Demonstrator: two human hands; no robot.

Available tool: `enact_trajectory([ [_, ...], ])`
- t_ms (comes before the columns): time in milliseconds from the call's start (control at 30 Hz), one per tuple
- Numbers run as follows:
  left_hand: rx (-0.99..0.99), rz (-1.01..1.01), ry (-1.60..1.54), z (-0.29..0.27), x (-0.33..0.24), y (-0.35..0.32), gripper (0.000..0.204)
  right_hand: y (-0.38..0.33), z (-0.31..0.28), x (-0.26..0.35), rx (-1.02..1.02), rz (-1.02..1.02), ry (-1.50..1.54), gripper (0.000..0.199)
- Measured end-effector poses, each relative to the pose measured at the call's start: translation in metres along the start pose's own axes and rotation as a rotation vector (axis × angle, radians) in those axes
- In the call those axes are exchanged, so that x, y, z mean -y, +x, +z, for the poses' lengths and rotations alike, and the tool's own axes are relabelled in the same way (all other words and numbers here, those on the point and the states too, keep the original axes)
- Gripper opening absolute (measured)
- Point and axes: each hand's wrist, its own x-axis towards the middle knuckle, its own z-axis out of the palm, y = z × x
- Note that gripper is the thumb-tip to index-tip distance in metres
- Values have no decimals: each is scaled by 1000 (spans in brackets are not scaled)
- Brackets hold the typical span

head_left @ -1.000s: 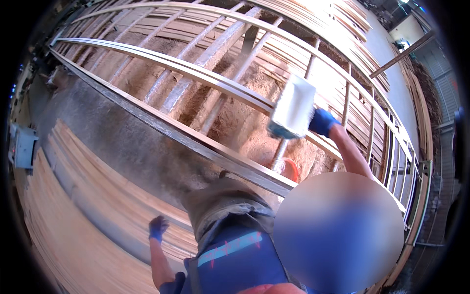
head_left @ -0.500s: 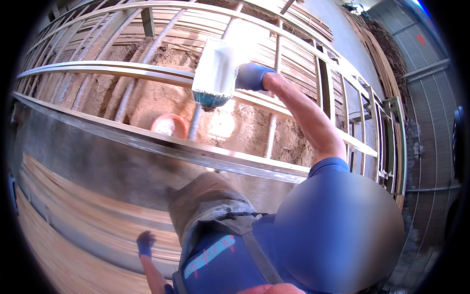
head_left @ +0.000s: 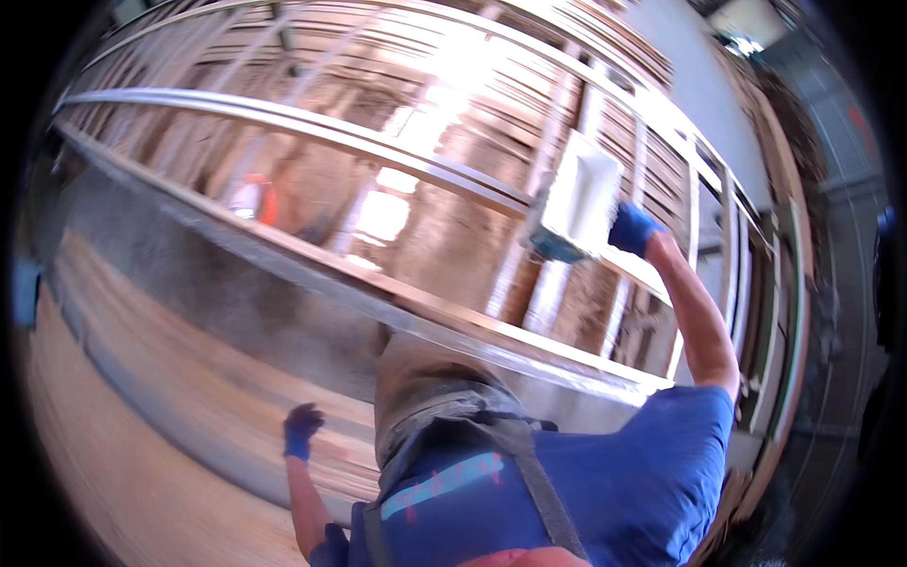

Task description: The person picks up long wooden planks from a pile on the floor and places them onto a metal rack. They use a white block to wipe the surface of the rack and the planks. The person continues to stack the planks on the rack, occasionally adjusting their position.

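My right hand (head_left: 635,230), in a blue glove, is closed on the near end of a rectangular white tub (head_left: 588,189). The tub's wall is crusted along the edge, and its blue-green underside shows at the lower left. It hangs in the air over a long wooden frame (head_left: 378,144) with crossbars, and looks pale inside. My left hand (head_left: 302,425), also gloved, hangs low at the left side of my body, above wooden boards. Its fingers are partly spread and it holds nothing.
An orange bucket (head_left: 268,202) with something white in it stands among the bars at the left. A low concrete wall edge (head_left: 283,263) runs across in front of me. Long boards (head_left: 161,369) lie at the lower left. Metal pipes cross the brown ground beneath the frame.
My right hand has carried the tub to the right along the frame. My body has shifted along too, so the bucket now appears farther left. My left hand stays low at my side.
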Motion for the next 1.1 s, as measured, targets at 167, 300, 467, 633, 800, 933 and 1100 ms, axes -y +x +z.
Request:
enact_trajectory([
  [167,-95,118,80,66,171,8,30,-49,-44,-11,304,295,-199,26],
  [300,-21,-362,-76,169,224,-96,33,-138,-51,-35,251,287,-205,24],
  [467,-318,-441,-91,284,223,-225,22,-257,-54,-124,180,168,-155,32],
  [633,-268,50,-157,325,263,-231,25,-411,-40,-286,240,161,-269,27],
  [800,-4,778,786,601,-24,-264,44,-572,-61,-359,105,67,-234,21],
  [933,100,1305,1506,833,-100,-224,76,-645,-72,-387,157,221,-236,24],
  [1100,256,1222,1974,981,-87,-177,86,-675,-89,-405,279,338,-362,28],
])
